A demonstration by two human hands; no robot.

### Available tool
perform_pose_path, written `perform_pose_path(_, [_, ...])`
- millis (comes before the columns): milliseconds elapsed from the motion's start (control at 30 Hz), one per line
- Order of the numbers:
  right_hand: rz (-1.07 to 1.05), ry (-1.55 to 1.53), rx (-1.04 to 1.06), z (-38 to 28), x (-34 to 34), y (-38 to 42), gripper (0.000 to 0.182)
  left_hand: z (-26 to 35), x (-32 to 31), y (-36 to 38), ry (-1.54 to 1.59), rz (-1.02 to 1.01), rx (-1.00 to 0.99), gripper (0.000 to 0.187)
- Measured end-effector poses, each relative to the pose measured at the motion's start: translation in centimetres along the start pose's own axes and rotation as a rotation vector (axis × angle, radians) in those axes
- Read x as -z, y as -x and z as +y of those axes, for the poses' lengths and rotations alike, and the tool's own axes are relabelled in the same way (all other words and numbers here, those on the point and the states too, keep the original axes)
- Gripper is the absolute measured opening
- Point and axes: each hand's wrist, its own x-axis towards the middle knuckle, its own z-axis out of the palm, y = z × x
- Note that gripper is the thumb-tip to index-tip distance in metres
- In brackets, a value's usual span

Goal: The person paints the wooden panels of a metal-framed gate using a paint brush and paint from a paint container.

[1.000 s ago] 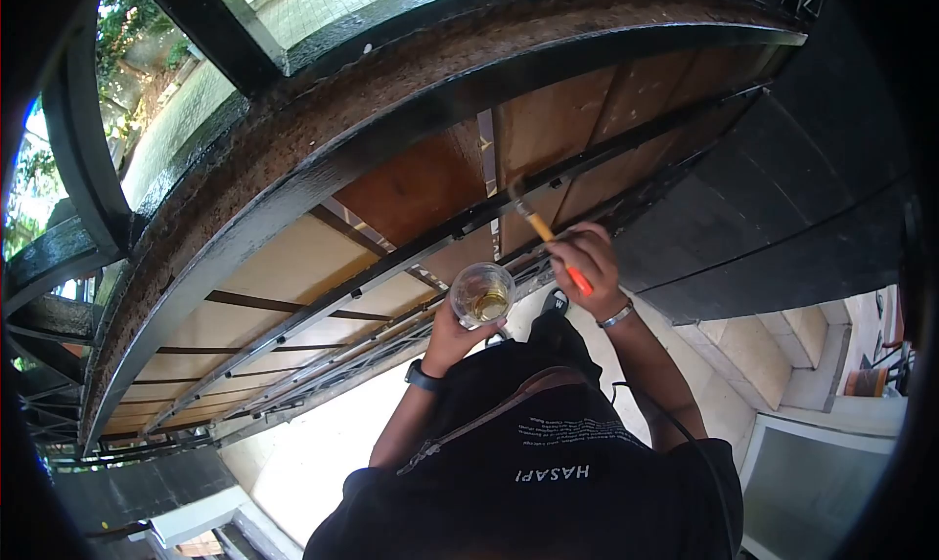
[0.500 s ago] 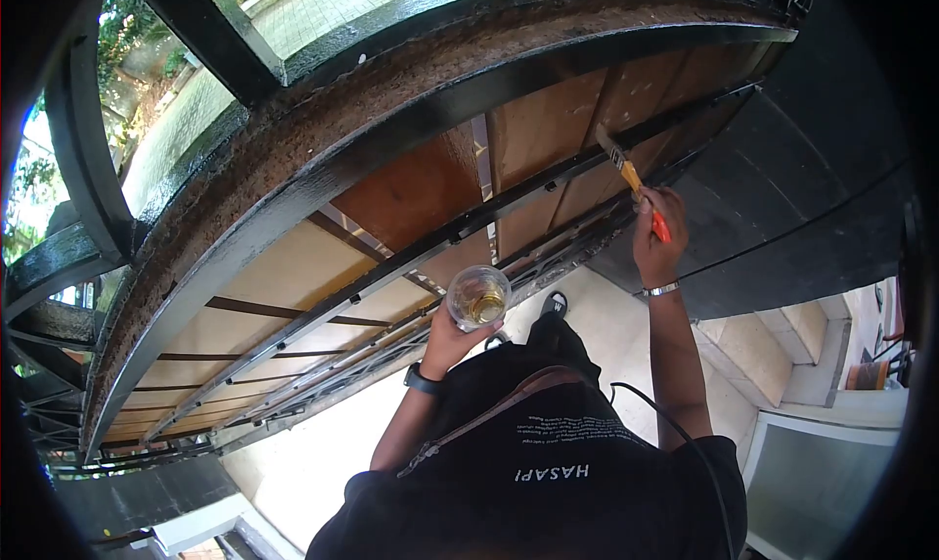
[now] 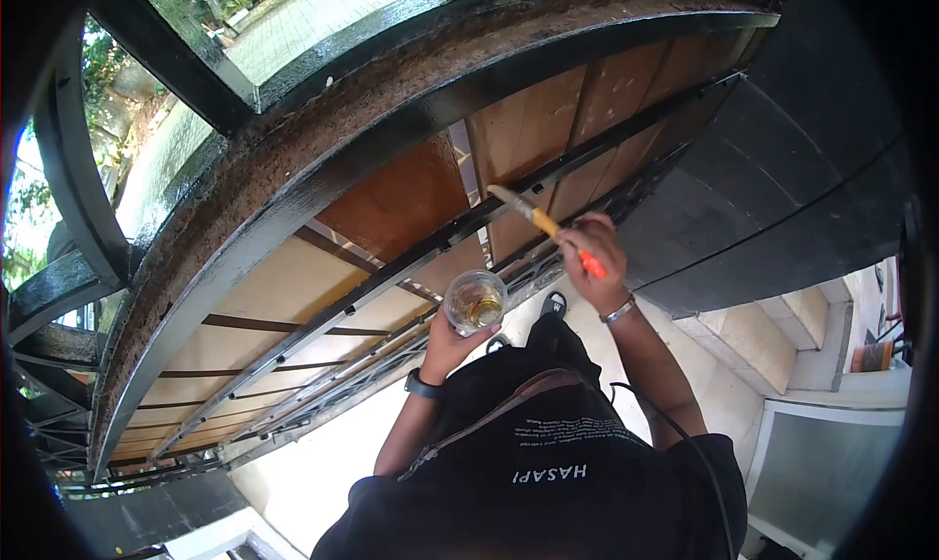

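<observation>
My left hand (image 3: 452,348) is wrapped round a clear plastic cup (image 3: 475,301) with some yellowish liquid at its bottom. In my right hand (image 3: 596,257) is a paintbrush (image 3: 540,220) with a wooden handle and an orange-red end. The bristles point up and left, over the black metal rail and near the left edge of a brown panel (image 3: 528,120); whether they touch it I cannot tell. Left of that stands a glossy, darker reddish-brown panel (image 3: 401,198). Paler cream panels (image 3: 284,276) lie farther down the curved metal frame (image 3: 342,164).
A rusty, curved ledge (image 3: 284,159) runs above the panels, with black bars (image 3: 171,56) at the upper left. To the right are a dark curved surface (image 3: 773,208), pale steps (image 3: 734,350) and a thin black cable. My shoe (image 3: 555,304) is on the light floor.
My right hand has moved left and slightly down with the brush, whose bristles went from the panels farther right to near the darker panel. The view has shifted slightly. The cup is still held.
</observation>
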Motion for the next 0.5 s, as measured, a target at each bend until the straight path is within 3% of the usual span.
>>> perform_pose_path(200, [0.067, 0.287, -0.039, 4.9, 3.5, -0.9, 0.019, 0.2, 0.0, 0.1, 0.018, 0.025, -0.004, 0.074])
perform_pose_path(267, [0.194, 0.402, -0.074, 5.4, 4.3, -1.4, 0.019, 0.1, 0.0, 0.1, 0.025, 0.034, -0.004, 0.074])
perform_pose_path(400, [0.252, 0.375, -0.116, 4.7, 3.3, -1.1, 0.019, 0.0, 0.1, 0.3, -0.010, 0.040, -0.028, 0.074])
perform_pose_path(500, [0.138, 0.218, -0.038, 2.0, 0.7, -0.7, 0.021, -0.1, 0.1, 0.2, -0.002, 0.020, -0.020, 0.073])
